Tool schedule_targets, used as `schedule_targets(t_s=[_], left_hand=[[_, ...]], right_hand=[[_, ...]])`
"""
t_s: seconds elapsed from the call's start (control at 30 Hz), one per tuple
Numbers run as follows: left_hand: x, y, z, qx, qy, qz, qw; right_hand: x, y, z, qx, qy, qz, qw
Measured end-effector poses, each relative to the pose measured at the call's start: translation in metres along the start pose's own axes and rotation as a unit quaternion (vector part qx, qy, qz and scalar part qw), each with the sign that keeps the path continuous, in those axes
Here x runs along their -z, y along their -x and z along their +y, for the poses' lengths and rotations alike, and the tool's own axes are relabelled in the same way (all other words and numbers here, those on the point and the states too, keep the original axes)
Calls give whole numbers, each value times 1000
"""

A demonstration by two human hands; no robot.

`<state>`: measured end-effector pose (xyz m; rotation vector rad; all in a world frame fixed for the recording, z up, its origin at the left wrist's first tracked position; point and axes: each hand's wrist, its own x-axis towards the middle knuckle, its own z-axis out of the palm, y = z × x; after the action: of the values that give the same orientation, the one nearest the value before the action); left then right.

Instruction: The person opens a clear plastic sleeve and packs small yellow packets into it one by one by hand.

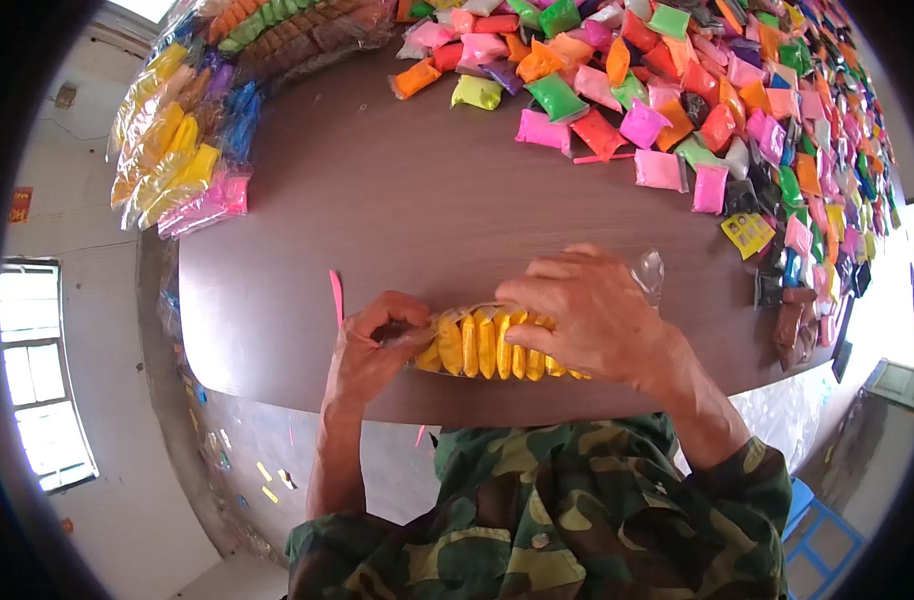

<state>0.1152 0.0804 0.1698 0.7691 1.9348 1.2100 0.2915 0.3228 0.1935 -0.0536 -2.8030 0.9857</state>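
A clear bag holding a row of yellow packets (485, 345) lies near the front edge of the brown table. At the bag's left end, my left hand (379, 340) pinches its clear plastic between thumb and fingers. My right hand (592, 310) rests over the right part of the row, thumb on the packets and fingers along the far side. Beyond my right hand, a loose flap of clear plastic (649, 275) sticks up. The packets stand side by side inside the bag.
Many small colourful packets (642, 122) are heaped at the back and right of the table (327, 190). Filled bags of yellow packets (177, 160) are stacked at the back left. A pink strip (337, 298) lies left of my left hand. A blue stool (822, 545) stands lower right.
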Motion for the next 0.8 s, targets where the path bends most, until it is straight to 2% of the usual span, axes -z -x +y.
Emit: schedule_targets(t_s=[0.13, 0.2, 0.33, 0.5, 0.6, 0.7, 0.8], left_hand=[[0, -1, -11, -27, 47, -3, 999], [0, 0, -14, -38, 54, 0, 998], [-5, 4, -6, -54, -24, 31, 998], [-11, 8, -5, -101, -78, 77, 989], [-11, 11, 7, -184, -256, 121, 941], [-14, 10, 18, -262, -353, 137, 888], [-19, 13, 34, -296, -449, 105, 837]], right_hand=[[-12, 9, -3, 9, -55, 50, 997], [-18, 14, -5, 39, -19, 91, 995], [-24, 21, -12, 82, 58, 134, 986], [-31, 26, -21, 79, 84, 133, 984], [-33, 25, -23, 90, 98, 130, 983], [-33, 26, -22, 101, 99, 125, 982], [-32, 26, -22, 109, 107, 116, 982]])
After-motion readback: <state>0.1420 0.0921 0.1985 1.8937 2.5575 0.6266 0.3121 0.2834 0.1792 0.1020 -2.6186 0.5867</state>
